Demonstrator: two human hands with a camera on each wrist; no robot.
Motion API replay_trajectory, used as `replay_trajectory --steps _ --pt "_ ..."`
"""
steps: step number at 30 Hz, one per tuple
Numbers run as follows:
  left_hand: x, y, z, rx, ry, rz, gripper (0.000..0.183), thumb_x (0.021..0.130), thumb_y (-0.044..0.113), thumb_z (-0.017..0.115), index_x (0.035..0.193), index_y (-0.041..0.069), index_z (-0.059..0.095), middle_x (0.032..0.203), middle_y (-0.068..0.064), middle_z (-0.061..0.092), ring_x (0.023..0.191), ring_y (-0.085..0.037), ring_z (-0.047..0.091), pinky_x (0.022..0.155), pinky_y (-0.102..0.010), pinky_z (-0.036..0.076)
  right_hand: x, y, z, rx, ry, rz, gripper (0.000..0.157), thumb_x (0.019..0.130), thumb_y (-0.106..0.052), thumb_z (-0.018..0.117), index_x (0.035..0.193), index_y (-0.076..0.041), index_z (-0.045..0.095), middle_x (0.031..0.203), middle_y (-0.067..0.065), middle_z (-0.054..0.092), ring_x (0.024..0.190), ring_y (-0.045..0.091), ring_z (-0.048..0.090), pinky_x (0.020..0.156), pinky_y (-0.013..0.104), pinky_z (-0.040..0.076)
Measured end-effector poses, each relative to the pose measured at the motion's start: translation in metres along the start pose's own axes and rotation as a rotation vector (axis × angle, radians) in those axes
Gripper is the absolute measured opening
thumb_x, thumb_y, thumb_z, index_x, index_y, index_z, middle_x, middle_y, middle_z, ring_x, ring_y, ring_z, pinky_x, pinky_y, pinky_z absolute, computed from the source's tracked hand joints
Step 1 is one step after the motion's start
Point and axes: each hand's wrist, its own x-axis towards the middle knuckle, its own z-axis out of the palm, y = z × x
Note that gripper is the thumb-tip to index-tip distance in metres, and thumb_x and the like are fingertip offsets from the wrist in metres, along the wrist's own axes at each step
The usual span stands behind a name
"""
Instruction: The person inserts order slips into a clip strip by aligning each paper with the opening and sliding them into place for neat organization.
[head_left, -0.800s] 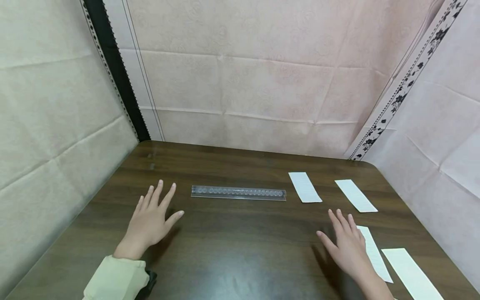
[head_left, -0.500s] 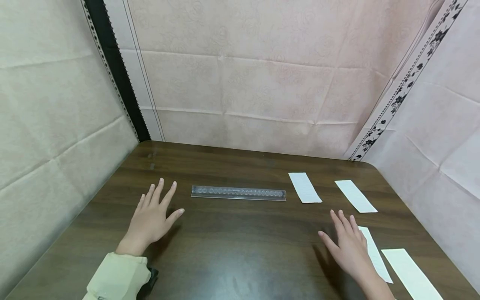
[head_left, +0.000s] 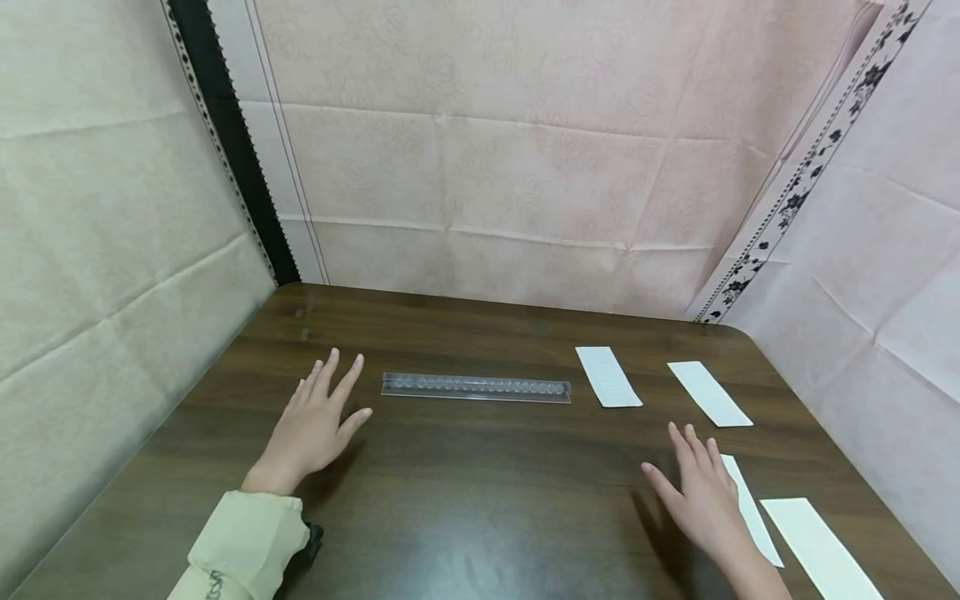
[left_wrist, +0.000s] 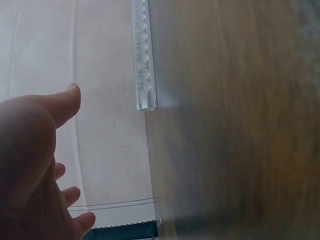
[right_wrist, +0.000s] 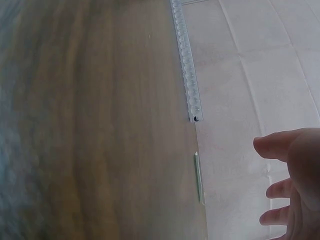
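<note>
A long clear plastic strip (head_left: pixel 476 387) with a row of round, domed shapes along it lies across the middle of the table. To its left, my left hand (head_left: pixel 306 433) holds nothing, its fingers straight and spread, thumb pointing toward the strip. My right hand (head_left: pixel 703 500) is likewise spread and holds nothing; it partly covers a narrow white paper slip (head_left: pixel 753 517). Shadows fall on the table beside both hands. In the left wrist view the strip's end (left_wrist: pixel 146 100) appears beyond the thumb. The right wrist view shows the strip's other end (right_wrist: pixel 194 110), apart from the fingers.
More white paper slips lie at the right: one (head_left: pixel 608 377) just right of the plastic strip, another (head_left: pixel 710 393) farther right, and one (head_left: pixel 821 546) near the front. Pale cloth (head_left: pixel 480 167) hangs behind the brown wooden table (head_left: pixel 480 483) and along both sides.
My left hand has moved slightly forward and to the right, nearer the plastic strip. My right hand has shifted a little to the right. The strip and paper slips lie as before.
</note>
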Motion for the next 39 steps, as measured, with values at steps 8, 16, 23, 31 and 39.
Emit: replay_trajectory --steps 8,16,23,31,39 --pt "0.01 -0.003 0.004 -0.014 -0.019 0.016 0.074 0.094 0.035 0.055 0.151 0.018 0.011 0.153 -0.022 0.003 0.137 -0.043 0.005 0.104 -0.059 0.014 0.005 0.001 -0.002 0.025 -0.034 0.014 0.075 0.093 -0.044 0.052 0.144 0.004 0.025 0.144 0.034 0.017 0.131 0.053 0.004 0.09 0.073 0.013" --pt "0.023 -0.004 0.007 -0.071 -0.056 0.01 0.076 0.095 0.031 0.054 0.151 0.025 0.003 0.153 -0.02 0.0 0.135 -0.045 0.01 0.089 -0.067 0.032 0.01 -0.005 -0.003 0.039 -0.022 0.019 0.075 0.093 -0.043 0.053 0.143 0.005 0.026 0.143 0.035 0.019 0.13 0.054 0.007 0.09 0.073 0.013" --pt "0.034 -0.007 0.01 -0.252 -0.068 0.006 0.077 0.096 0.021 0.054 0.151 0.023 0.0 0.152 -0.023 0.003 0.131 -0.048 0.02 0.093 -0.064 0.031 0.012 -0.007 -0.002 0.045 -0.025 0.029 0.076 0.093 -0.044 0.053 0.143 0.006 0.025 0.144 0.036 0.018 0.131 0.054 0.007 0.09 0.073 0.013" --pt "0.05 -0.009 0.013 -0.296 -0.041 0.002 0.066 0.094 0.009 0.055 0.15 0.011 0.019 0.147 -0.024 0.023 0.128 -0.043 0.03 0.098 -0.057 0.031 0.014 -0.008 -0.002 0.065 -0.046 0.055 0.077 0.093 -0.043 0.052 0.144 0.005 0.021 0.145 0.035 0.014 0.131 0.053 0.004 0.092 0.073 0.01" --pt "0.057 -0.008 0.021 -0.299 -0.014 0.018 0.044 0.092 0.004 0.056 0.135 0.002 0.048 0.135 -0.022 0.044 0.117 -0.038 0.047 0.092 -0.051 0.041 0.015 -0.005 -0.001 0.084 -0.048 0.069 0.077 0.093 -0.043 0.052 0.144 0.006 0.021 0.145 0.036 0.013 0.131 0.054 0.003 0.093 0.072 0.009"
